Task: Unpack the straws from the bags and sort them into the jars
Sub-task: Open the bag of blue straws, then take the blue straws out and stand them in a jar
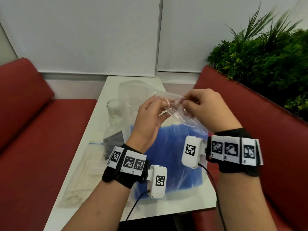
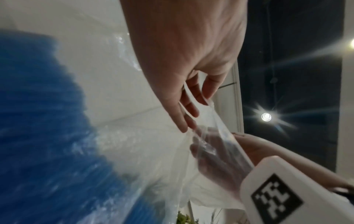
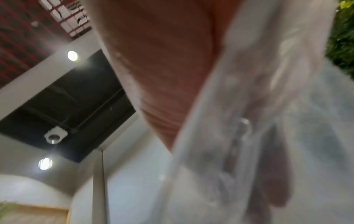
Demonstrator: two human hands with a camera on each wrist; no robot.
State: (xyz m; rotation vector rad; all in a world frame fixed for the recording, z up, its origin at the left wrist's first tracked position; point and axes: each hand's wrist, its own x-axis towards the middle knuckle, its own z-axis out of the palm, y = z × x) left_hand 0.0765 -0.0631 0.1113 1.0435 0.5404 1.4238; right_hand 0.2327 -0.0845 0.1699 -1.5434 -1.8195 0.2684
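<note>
A person's left hand [image 1: 148, 117] and right hand [image 1: 206, 107] pinch the top edge of a clear, crinkled plastic zip bag [image 1: 175, 104], fingertips curled onto its thin film. Below the fingers, the bag sags onto a smooth white table [image 1: 191, 204], packed with thin blue straws [image 1: 168, 147]. Left of the fingers stand clear glass jars [image 1: 115, 110], a bag of black straws [image 1: 113, 144] and a flat bag of white straws [image 1: 83, 174]. No readable writing; only black-and-white square markers on the wristbands [image 1: 233, 148].
</note>
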